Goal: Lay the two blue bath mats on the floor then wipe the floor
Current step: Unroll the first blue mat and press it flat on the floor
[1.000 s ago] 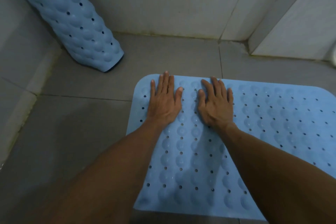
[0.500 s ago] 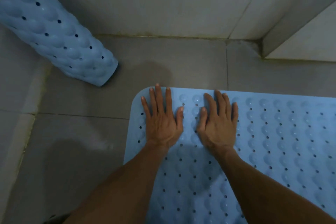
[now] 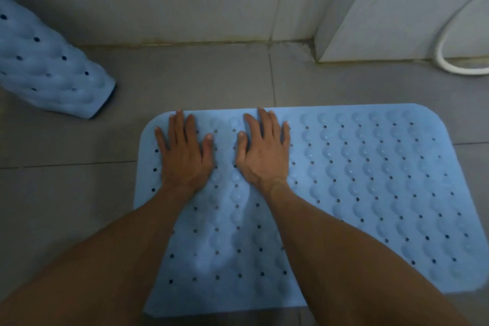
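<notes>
Head view: both palms flat, fingers spread, gripping nothing. Left hand (image 3: pixel 185 156) and right hand (image 3: pixel 263 153) press the far-left part of the flat blue mat (image 3: pixel 370 193) on the tiled floor (image 3: pixel 66 206). Second mat, rolled (image 3: pixel 47 74), leans at the floor's far-left corner, long axis slanting up-left; left hand nearer, likely the next reach.

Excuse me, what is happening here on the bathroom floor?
A person presses one blue bath mat flat on the tiled floor, with the left hand and the right hand open, palms down, near its far left corner. The second blue mat is rolled up at the left, not yet laid. No wiping has begun.
</notes>
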Demonstrator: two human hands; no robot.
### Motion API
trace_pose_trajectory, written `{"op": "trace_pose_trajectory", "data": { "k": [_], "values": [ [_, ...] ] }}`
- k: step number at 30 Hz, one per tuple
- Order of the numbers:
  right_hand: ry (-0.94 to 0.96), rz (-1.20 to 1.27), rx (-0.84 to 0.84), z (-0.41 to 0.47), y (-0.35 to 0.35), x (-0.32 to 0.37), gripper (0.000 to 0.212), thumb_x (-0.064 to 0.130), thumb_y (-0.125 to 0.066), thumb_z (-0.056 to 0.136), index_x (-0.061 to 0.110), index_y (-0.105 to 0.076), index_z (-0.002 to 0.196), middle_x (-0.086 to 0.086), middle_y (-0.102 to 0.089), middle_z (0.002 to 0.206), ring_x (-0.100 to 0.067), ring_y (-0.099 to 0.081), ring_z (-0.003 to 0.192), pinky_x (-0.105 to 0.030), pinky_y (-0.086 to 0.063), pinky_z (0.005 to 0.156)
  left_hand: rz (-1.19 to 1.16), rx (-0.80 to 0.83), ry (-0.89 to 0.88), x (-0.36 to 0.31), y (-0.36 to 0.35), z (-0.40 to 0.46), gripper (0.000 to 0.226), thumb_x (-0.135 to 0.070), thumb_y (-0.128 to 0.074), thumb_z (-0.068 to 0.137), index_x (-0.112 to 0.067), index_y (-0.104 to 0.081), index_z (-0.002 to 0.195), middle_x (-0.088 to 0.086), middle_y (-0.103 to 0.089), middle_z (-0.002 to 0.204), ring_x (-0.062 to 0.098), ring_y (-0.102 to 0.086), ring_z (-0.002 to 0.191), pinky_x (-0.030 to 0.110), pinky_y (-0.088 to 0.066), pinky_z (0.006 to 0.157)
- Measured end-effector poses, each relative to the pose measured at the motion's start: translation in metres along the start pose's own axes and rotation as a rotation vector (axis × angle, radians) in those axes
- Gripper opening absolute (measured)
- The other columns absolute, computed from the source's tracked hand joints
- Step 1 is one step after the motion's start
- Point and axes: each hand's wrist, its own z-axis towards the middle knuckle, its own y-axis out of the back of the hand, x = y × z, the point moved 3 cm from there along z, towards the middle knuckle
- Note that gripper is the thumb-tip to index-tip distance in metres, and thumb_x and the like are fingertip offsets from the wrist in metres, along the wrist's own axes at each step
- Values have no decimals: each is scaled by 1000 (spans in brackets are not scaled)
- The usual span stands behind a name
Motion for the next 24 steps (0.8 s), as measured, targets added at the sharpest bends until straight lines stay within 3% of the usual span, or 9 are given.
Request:
{"op": "trace_pose_trajectory", "data": {
  "k": [7, 10, 13, 17, 21, 24],
  "values": [
    [14, 263, -80, -1, 1, -11, 55, 50, -36, 98, 22, -56, 141, -4, -40, 157, -20, -23, 151, -48, -5, 125, 33, -65, -1, 0, -4, -4, 66, -48, -15, 98, -10, -22, 151, 14, -16, 160, 26, -9, 149, 51, 0, 120],
    [36, 553, 38, -2, 13, -20, 56, 47, -36, 97, 18, -56, 141, -6, -38, 158, -19, -21, 151, -42, -2, 126, 9, 31, 108, -7, -1, -1, 67, -51, -10, 99, -12, -16, 153, 10, -8, 162, 24, -1, 150, 50, 6, 120],
    [30, 783, 39, -1, 39, -61, 45, 33, -37, 102, 11, -59, 135, -11, -42, 153, -23, -29, 146, -36, -19, 123, -31, -55, 204, -48, 3, -2, 79, -57, -5, 95, -2, -26, 148, 20, -17, 158, 33, -8, 148, 53, 4, 119],
    [67, 388, -151, 2, 87, -168, 47, 32, -32, 100, 10, -61, 130, -14, -48, 149, -30, -36, 142, -44, -25, 120, -108, -184, 113, -172, -9, -17, 76, -53, -10, 97, 3, -33, 144, 25, -29, 153, 36, -23, 144, 52, -5, 120],
    [57, 7, -168, 19, 115, -269, 46, 35, -37, 100, 10, -55, 135, -15, -43, 151, -33, -35, 142, -48, -21, 121, -200, -130, -15, -291, -37, -14, 72, -51, -14, 96, -2, -35, 144, 20, -31, 153, 31, -24, 145, 49, -6, 121],
    [73, -65, -135, 24, 110, -293, 46, 38, -37, 100, 14, -50, 137, -13, -40, 153, -31, -33, 143, -46, -18, 123, -119, -99, -75, -324, -58, -15, 69, -50, -15, 98, -4, -29, 147, 18, -23, 157, 30, -13, 148, 49, -2, 121]
  ]
}}
